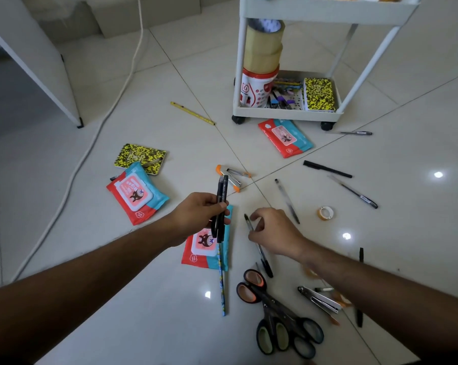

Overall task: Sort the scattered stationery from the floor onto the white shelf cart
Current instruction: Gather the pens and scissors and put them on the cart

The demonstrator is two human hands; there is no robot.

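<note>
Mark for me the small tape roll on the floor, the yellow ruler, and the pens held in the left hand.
Small tape roll [325, 213]: head view, on its ring's rim.
Yellow ruler [192, 113]: head view, mid-length of the strip.
Pens [222, 189]: head view, on the barrels above the left hand [200, 210].

Cart [285, 113] behind scattered pens [327, 169], scissors [277, 309] nearest (wipes pack [137, 192] left)

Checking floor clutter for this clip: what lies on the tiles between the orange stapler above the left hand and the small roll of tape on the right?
In the head view, one clear-barrelled pen lies on otherwise bare floor between the orange stapler and small tape roll.
</note>
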